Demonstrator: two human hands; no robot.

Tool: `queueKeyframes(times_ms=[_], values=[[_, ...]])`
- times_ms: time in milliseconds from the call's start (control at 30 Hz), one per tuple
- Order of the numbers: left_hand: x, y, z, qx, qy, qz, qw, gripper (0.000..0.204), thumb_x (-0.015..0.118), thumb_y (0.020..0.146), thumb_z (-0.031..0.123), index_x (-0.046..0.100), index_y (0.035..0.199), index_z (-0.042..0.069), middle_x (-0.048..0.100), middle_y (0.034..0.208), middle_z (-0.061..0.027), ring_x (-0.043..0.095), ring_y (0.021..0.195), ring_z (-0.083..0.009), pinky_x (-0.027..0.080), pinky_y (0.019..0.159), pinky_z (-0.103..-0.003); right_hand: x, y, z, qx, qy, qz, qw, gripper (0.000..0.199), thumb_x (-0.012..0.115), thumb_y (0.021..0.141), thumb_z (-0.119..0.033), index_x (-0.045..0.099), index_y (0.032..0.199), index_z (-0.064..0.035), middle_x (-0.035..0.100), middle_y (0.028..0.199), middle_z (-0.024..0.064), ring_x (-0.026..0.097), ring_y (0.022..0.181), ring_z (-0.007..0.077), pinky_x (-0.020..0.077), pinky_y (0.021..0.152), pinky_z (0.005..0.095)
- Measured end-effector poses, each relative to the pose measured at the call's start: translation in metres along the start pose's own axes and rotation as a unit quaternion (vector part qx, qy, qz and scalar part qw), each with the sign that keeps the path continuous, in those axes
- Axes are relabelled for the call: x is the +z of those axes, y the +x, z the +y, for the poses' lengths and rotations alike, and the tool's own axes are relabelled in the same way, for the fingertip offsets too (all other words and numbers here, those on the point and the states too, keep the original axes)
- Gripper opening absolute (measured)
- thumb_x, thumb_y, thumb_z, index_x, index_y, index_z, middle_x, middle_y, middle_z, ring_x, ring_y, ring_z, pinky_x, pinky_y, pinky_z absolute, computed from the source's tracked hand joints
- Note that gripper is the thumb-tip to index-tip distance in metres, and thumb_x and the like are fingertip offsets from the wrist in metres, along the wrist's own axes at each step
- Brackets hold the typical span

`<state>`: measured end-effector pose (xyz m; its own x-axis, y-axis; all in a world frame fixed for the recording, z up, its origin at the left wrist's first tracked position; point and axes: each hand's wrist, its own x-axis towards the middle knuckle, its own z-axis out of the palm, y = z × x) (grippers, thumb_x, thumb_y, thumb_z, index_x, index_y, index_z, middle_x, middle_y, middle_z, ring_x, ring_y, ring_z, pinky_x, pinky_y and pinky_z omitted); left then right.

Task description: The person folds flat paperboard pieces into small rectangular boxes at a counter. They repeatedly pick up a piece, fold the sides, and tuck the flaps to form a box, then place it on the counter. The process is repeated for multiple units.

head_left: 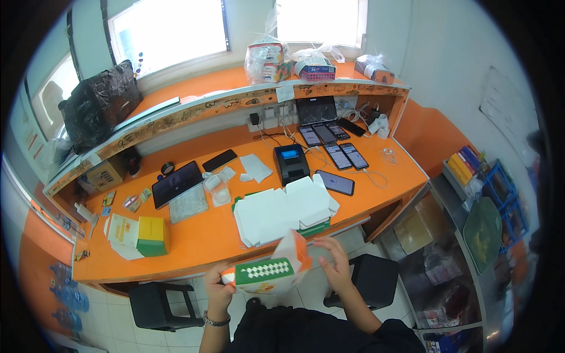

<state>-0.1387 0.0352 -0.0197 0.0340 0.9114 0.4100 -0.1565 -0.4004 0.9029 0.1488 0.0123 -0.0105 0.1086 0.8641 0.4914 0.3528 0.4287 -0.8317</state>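
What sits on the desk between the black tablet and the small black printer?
In the head view, between the black tablet and the small black printer: a dark phone, small clear plastic bags and a white sheet of paper, all on the orange desk.

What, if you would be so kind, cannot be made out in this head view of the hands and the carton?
- Left hand: its fingers are hidden behind the carton.
- Right hand: its fingertips disappear behind the carton's raised flap.
- Stack of flat white cartons: too small to count.
- Phones on the orange desk: screens too small to read.
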Motion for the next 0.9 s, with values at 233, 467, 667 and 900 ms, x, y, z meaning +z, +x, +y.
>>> queueKeyframes(times_ms=[233,467,667,900], values=[[-0.002,0.010,-0.013,-0.045,-0.086,-0.009,0.995,0.067,0.046,0.081,0.070,0.051,0.084,0.004,0.058,0.073,-0.0027,0.057,0.065,-0.0090,0.046,0.057,-0.022,-0.004,0.019,-0.016,-0.045,0.081,-0.230,0.969,0.045,0.057,0.085,-0.022,0.053,0.127,-0.0071,0.045,0.138,0.0141,0.032,0.134,0.0336,0.0234,0.108,0.0427],[-0.003,0.017,-0.028,-0.143,-0.021,-0.097,0.985,0.056,0.042,0.093,0.054,0.056,0.090,0.000,0.060,0.081,-0.0055,0.058,0.076,-0.0131,0.047,0.067,-0.027,0.002,0.021,-0.017,-0.115,0.081,-0.401,0.905,0.029,0.059,0.089,-0.026,0.061,0.108,-0.0048,0.061,0.107,0.0071,0.050,0.107,0.0261,0.0351,0.094,0.0400],[0.041,0.029,0.020,0.086,0.224,0.108,0.965,0.032,0.048,0.093,0.030,0.062,0.095,0.001,0.063,0.096,-0.0088,0.056,0.103,-0.0208,0.040,0.093,-0.039,0.003,0.015,-0.014,0.120,0.117,-0.381,0.909,0.014,0.061,0.089,-0.014,0.062,0.091,-0.0005,0.060,0.077,0.0032,0.052,0.071,0.0117,0.0416,0.065,0.0253],[0.051,0.031,0.047,0.001,0.255,-0.367,0.894,0.011,0.071,0.080,0.018,0.068,0.085,0.009,0.067,0.090,-0.0041,0.059,0.107,-0.0209,0.028,0.105,-0.050,-0.001,0.012,-0.015,0.128,0.160,-0.336,0.919,0.011,0.062,0.088,-0.009,0.062,0.093,0.0001,0.061,0.081,0.0004,0.050,0.073,0.0076,0.0423,0.065,0.0233]])
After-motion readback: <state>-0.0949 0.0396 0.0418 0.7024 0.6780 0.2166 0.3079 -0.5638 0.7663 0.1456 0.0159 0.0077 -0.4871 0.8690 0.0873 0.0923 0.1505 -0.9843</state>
